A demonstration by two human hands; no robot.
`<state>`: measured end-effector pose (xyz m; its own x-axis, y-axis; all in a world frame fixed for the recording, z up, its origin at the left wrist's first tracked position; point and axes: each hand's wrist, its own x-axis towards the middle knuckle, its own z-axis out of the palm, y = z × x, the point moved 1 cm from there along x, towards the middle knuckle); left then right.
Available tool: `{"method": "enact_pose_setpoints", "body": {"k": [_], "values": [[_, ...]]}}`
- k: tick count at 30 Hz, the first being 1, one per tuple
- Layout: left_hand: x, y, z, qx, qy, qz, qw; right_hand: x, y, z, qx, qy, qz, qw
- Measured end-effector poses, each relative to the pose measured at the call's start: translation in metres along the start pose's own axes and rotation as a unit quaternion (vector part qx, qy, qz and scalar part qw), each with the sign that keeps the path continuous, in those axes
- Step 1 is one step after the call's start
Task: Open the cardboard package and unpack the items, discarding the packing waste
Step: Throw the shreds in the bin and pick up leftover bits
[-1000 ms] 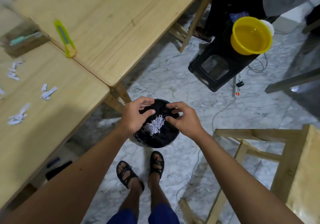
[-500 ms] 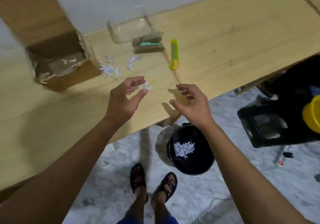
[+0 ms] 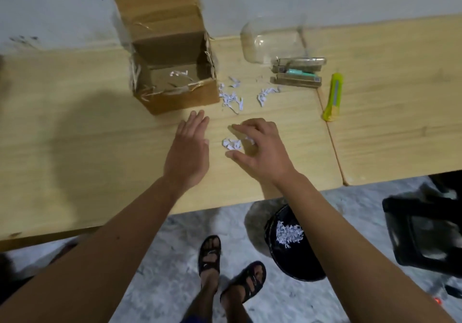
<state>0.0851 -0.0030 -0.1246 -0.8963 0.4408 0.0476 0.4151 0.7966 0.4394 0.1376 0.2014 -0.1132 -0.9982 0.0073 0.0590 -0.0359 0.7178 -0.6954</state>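
An opened cardboard box [image 3: 175, 97] stands at the back of the wooden table [image 3: 75, 172], flap up, with a few white paper shreds inside. More shreds [image 3: 231, 96] lie to its right. A small clump of shreds [image 3: 231, 144] sits between my hands. My left hand [image 3: 188, 152] is flat and open just left of the clump. My right hand [image 3: 260, 147] hovers over it with fingers spread and curled, holding nothing. A black bin [image 3: 292, 252] with shreds in it stands on the floor under my right forearm.
A clear plastic case [image 3: 272, 45], a stack of small packs with a teal item [image 3: 297, 74] and a yellow-green utility knife [image 3: 333, 96] lie at the table's back right. A black stool [image 3: 425, 232] stands on the marble floor at right. My sandalled feet are below.
One second ago both hands were over the bin on the floor. They have risen and moved onto the table, now flanking a clump of shreds near the box.
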Motion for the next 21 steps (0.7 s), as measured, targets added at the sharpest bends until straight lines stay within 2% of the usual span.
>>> {"method": "enact_pose_setpoints", "body": {"k": [6, 13, 18, 21], "values": [[0.005, 0.001, 0.002, -0.007, 0.023, -0.015, 1.000, 0.014, -0.004, 0.012, -0.025, 0.013, -0.054, 0.998], [0.021, 0.009, 0.010, -0.027, 0.049, -0.004, 0.998, 0.037, 0.017, -0.028, -0.002, 0.111, 0.053, 0.992], [0.023, 0.008, 0.010, -0.027, 0.063, 0.000, 0.998, 0.052, 0.024, -0.043, -0.004, 0.116, 0.071, 0.991], [0.024, 0.007, 0.011, -0.033, 0.070, -0.006, 0.997, 0.055, 0.026, -0.038, -0.011, 0.089, 0.090, 0.992]]}}
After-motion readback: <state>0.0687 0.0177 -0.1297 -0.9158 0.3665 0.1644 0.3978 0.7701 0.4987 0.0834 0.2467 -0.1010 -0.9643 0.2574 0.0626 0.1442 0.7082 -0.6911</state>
